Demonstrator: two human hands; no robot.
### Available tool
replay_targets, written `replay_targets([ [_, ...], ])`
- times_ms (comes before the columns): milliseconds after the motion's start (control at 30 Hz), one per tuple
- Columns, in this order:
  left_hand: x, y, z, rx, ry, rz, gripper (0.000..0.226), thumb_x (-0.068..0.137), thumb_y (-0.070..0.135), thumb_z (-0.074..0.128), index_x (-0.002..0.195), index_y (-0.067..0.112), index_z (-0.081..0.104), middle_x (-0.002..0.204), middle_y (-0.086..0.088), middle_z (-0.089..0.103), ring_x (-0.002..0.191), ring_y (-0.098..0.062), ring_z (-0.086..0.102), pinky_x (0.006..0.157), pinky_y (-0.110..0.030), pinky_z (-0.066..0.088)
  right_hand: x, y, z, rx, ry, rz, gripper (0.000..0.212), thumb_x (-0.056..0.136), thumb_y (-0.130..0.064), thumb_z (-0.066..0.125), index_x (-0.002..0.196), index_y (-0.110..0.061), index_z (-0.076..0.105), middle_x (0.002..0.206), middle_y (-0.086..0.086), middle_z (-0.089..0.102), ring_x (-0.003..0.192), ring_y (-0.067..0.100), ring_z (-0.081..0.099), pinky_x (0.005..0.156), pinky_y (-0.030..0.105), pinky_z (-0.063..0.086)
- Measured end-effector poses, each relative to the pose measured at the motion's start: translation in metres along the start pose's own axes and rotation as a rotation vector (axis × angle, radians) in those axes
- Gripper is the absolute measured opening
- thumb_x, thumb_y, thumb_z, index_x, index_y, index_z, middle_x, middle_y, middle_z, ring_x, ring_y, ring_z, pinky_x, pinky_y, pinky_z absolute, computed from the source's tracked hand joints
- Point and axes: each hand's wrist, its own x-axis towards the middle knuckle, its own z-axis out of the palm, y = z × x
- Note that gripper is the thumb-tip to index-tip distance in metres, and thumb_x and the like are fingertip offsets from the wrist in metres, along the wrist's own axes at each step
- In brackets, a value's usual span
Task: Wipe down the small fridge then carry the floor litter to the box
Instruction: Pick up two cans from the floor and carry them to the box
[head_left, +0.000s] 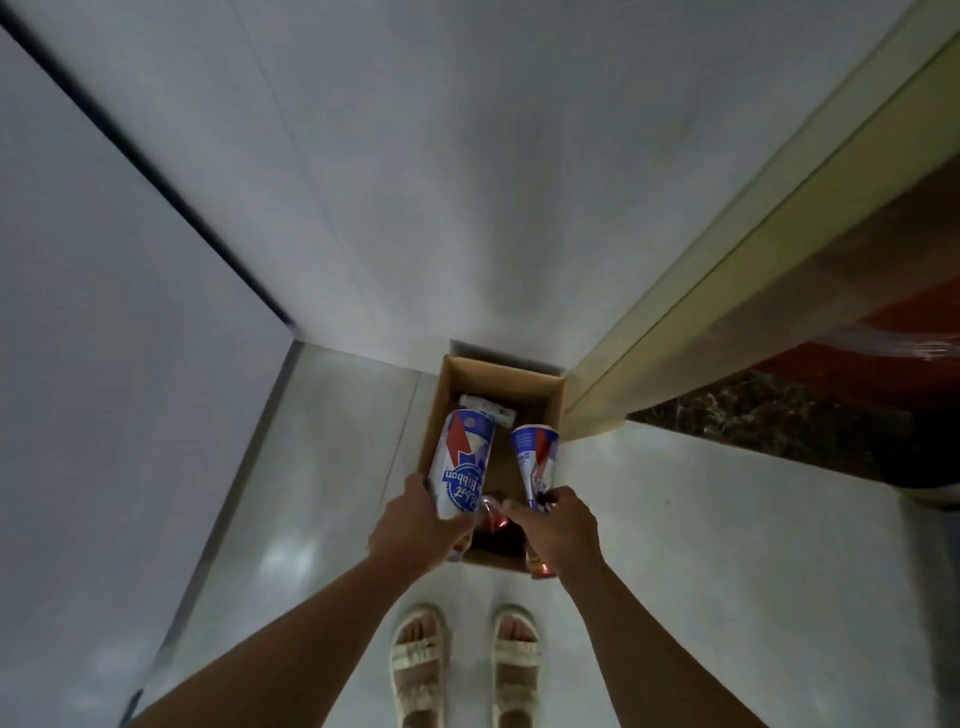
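Low in the centre of the frame, both arms are reaching forward over the open cardboard box (449, 395), which is sitting on the pale floor (701, 545) in a corner, tight against the white wall (415, 182) behind it and just beside the yellowish door frame (691, 291) at right. The left hand (413, 525) is holding a tall blue, red and white can (462, 467), its grip wrapped round the can's lower end, the printed label reading upside down and the can tilting up over the box's left edge. The right hand (558, 530) is gripping a second can (537, 460) of the same colours by one end, fingers curled round it, the far end pointing over the box's right side. Something reddish is also showing under that right hand, too blurred to name. Between the two hands a clear, shiny item is showing, and I cannot tell which hand has it. Inside the box, a small white item (485, 408) is lying near the far wall. At the bottom of the frame, two feet in light strapped sandals (421, 665) are standing just short of the box.
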Motion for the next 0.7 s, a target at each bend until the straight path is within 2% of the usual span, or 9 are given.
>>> replay_targets([
  [67,0.035,-0.01,0.026,-0.01,-0.009,-0.039,0.055,0.076,0.043,0.071,0.112,0.015,0.04,0.097,0.002,0.054,0.074,-0.011,0.059,0.061,-0.023,0.053,0.044,0.013,0.018,0.044,-0.038,0.025,0.067,0.076,-0.045,0.072,0.129,-0.011,0.048,0.119,0.007,0.059,0.096,0.019,0.056,0.076,0.027,0.043],
  [133,0.07,-0.024,0.052,-0.011,-0.01,-0.089,0.054,0.076,0.041,0.072,0.112,0.016,0.04,0.099,0.002,0.055,0.068,-0.006,0.057,0.053,-0.018,0.047,0.088,0.028,0.038,0.082,-0.058,0.023,0.07,0.077,-0.044,0.072,0.134,-0.013,0.045,0.125,0.005,0.059,0.105,0.02,0.057,0.077,0.024,0.04],
  [233,0.122,-0.046,0.091,0.005,-0.006,-0.152,0.056,0.077,0.041,0.071,0.116,0.015,0.04,0.103,-0.002,0.057,0.07,-0.008,0.057,0.049,-0.016,0.041,0.151,0.049,0.07,0.106,-0.06,0.057,0.067,0.08,-0.043,0.069,0.136,-0.016,0.043,0.13,0.006,0.055,0.114,0.022,0.055,0.079,0.024,0.039],
  [367,0.183,-0.073,0.135,0.043,0.014,-0.177,0.061,0.079,0.041,0.068,0.123,0.013,0.037,0.112,-0.008,0.06,0.088,-0.022,0.064,0.073,-0.033,0.054,0.217,0.078,0.113,0.083,-0.065,0.109,0.068,0.082,-0.047,0.065,0.137,-0.015,0.042,0.131,0.01,0.052,0.116,0.027,0.053,0.078,0.03,0.04],
  [467,0.219,-0.089,0.158,0.032,0.022,-0.207,0.064,0.079,0.042,0.067,0.127,0.013,0.035,0.12,-0.011,0.058,0.101,-0.028,0.062,0.086,-0.041,0.053,0.251,0.099,0.14,0.096,-0.084,0.117,0.066,0.082,-0.045,0.065,0.135,-0.012,0.044,0.128,0.011,0.055,0.113,0.027,0.055,0.073,0.026,0.038],
  [567,0.242,-0.101,0.17,0.05,0.029,-0.222,0.068,0.079,0.043,0.067,0.13,0.012,0.035,0.124,-0.011,0.055,0.109,-0.028,0.057,0.088,-0.036,0.049,0.272,0.112,0.16,0.158,-0.1,0.165,0.062,0.083,-0.04,0.067,0.133,-0.011,0.045,0.125,0.011,0.056,0.109,0.026,0.056,0.061,0.024,0.037],
  [700,0.255,-0.108,0.176,0.042,0.021,-0.238,0.065,0.082,0.041,0.065,0.131,0.012,0.035,0.125,-0.012,0.054,0.11,-0.027,0.057,0.084,-0.034,0.047,0.286,0.116,0.171,0.231,-0.09,0.197,0.064,0.08,-0.036,0.071,0.133,-0.011,0.044,0.124,0.012,0.056,0.105,0.026,0.057,0.055,0.023,0.037],
])
